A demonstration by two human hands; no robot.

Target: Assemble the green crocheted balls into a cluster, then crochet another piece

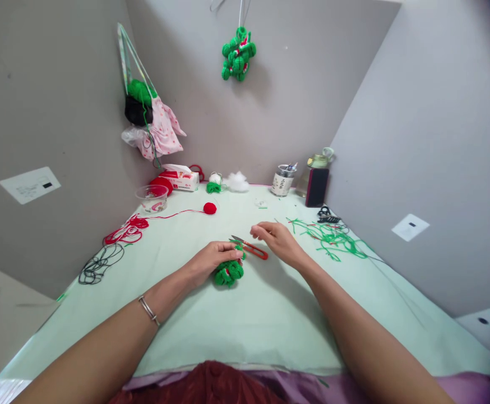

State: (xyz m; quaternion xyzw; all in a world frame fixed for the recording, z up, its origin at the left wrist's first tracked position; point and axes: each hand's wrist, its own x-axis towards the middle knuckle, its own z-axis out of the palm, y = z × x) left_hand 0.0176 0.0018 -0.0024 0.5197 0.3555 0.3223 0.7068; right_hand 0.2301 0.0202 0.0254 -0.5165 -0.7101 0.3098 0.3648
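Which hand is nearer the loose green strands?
Right. The right hand is just left of the strands; the left hand is farther left, past the snips, holding the crochet piece.

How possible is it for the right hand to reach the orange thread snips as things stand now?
Probably yes: the right hand is close by the orange thread snips, and nothing seems to cover their handle. The left hand, with its green crocheted piece, is near only the other end.
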